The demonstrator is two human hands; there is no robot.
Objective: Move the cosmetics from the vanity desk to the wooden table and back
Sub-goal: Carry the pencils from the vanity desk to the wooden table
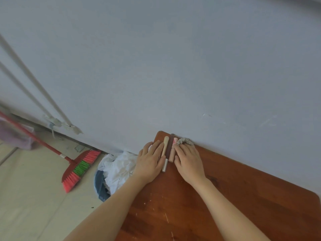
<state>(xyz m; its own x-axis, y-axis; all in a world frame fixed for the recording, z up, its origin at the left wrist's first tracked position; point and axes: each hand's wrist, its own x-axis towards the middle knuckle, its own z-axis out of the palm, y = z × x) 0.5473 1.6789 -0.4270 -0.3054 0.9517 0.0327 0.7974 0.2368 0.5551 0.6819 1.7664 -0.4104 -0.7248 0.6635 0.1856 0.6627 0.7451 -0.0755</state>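
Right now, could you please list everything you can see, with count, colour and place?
table: one, reddish-brown wood, lower right, against the wall
cosmetic sticks: about four, beige, silver, dark and pink, side by side at the table's far corner, between the hands
scrunchie: one, grey, by the wall, at the right fingertips
broom: one, red with pink and green bristles, on the floor, left
cloth pile: one, white over blue, on the floor beside the table
poles: two, white, leaning on the wall, left
left hand: flat, on the table's left edge
right hand: flat on the table
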